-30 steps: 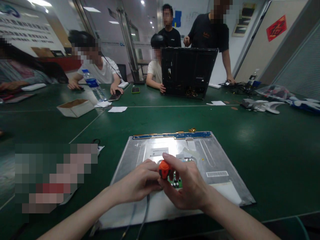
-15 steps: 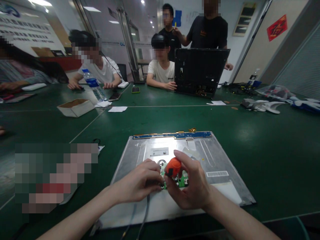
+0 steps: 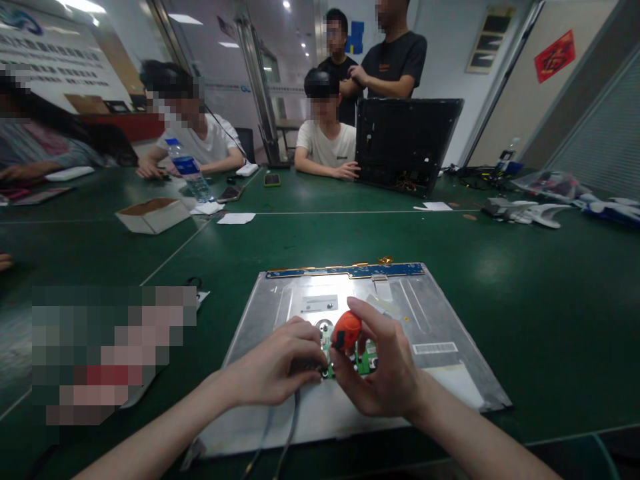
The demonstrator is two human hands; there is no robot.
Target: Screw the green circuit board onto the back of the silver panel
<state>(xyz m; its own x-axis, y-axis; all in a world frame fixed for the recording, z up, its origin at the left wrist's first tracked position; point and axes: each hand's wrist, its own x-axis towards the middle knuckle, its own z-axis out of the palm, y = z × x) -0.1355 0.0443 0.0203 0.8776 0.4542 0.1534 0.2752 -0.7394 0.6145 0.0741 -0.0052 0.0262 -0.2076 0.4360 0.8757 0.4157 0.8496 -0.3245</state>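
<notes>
A silver metal panel (image 3: 440, 313) lies flat on the green table (image 3: 550, 300), with a blue circuit strip (image 3: 350, 271) along its far edge. A small green circuit board (image 3: 364, 360) sits on the panel's middle. My right hand (image 3: 383, 367) is closed round an orange-handled screwdriver (image 3: 346, 329), tip down at the board. My left hand (image 3: 280, 363) is curled, its fingertips pressing on the board's left end. Grey cables (image 3: 290, 427) run from under my left hand toward me.
A black monitor shell (image 3: 405, 143) stands upright at the far side, with several people seated and standing around it. A cardboard box (image 3: 150, 215), a water bottle (image 3: 187, 170), phones and papers lie far left. White parts (image 3: 530, 212) lie far right.
The screwdriver handle has tipped rightward and the green board shows more. The far black shell has been shifted right, and the standing person has moved left.
</notes>
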